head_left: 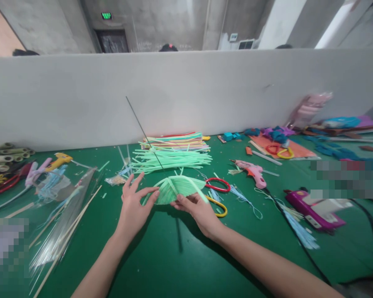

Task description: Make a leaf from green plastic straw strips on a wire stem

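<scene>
A light-green, leaf-like piece made of pipe cleaners laid side by side [186, 186] is held up over the table between my hands. My right hand [199, 209] grips its lower edge between thumb and fingers. At its left end, my left hand [138, 203] pinches a green strand with thumb and forefinger, the other fingers spread upward. A long thin dark wire [142, 128] slants up to the left from behind the piece; where its lower end is fixed cannot be seen. Just behind lies a pile of green pipe cleaners [174, 159].
Scissors with red and yellow handles [218, 185] lie right of my right hand. Farther right are a pink glue gun [251, 170] and a purple tool [312, 211] with a dark cord. Left are a yellow glue gun [58, 160] and thin sticks [77, 225]. A white partition [186, 91] stands behind.
</scene>
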A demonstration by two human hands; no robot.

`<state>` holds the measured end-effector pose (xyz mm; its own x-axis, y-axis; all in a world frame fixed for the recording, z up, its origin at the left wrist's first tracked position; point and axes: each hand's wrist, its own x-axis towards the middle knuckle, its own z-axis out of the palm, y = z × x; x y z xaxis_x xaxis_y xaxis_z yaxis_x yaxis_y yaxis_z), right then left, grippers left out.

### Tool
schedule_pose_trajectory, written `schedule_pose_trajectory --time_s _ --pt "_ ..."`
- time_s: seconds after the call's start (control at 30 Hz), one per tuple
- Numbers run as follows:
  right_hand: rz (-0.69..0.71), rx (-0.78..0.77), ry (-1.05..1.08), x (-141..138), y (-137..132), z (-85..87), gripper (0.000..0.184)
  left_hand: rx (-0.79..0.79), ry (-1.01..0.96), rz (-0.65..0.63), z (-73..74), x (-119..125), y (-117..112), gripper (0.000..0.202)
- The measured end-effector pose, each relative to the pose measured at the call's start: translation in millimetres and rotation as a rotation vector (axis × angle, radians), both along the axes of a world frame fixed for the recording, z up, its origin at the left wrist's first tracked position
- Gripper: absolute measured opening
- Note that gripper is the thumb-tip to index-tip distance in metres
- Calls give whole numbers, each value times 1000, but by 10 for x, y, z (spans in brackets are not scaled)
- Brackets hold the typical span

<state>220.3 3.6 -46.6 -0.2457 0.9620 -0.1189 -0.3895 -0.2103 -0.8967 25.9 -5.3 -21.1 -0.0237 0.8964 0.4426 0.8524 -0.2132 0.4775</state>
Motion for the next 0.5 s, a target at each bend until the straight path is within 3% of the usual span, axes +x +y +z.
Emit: schedule_pose_trajectory --time_s 0.23,0.5 --pt "-12 -1 19 -22 -13 -9 36 100 100 -86 -66 112 -56 22" --pt "19 -29 52 -23 3 -19 35 224 -23 10 16 136 -83 20"
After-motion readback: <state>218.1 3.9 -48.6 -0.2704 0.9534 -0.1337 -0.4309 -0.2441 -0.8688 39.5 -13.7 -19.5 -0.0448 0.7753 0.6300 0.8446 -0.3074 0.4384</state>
